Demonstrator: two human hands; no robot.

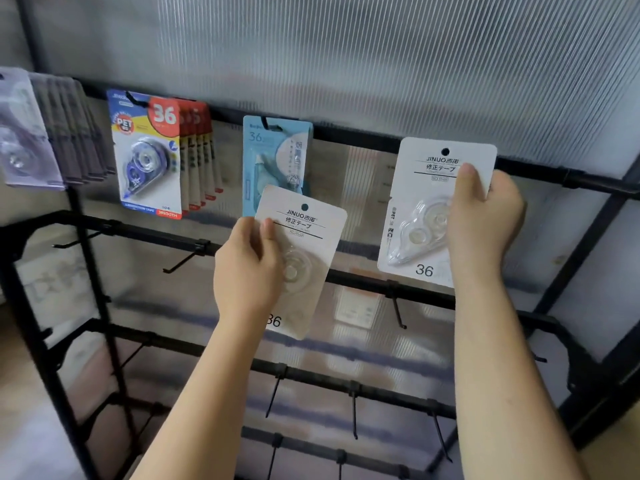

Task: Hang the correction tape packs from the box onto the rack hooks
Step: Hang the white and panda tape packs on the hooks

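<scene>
Right hand pinching white pack at top rail, left hand gripping second pack below; best to line hole squarely with hook before sliding on.

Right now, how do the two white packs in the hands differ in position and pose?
The right pack, held by the right hand, is higher, up at the top rail, and nearly upright. The left pack, gripped by the left hand, sits lower, leans to the right and overlaps the blue pack. Both are white JINUO cards marked 36, each with a hang hole.
</scene>
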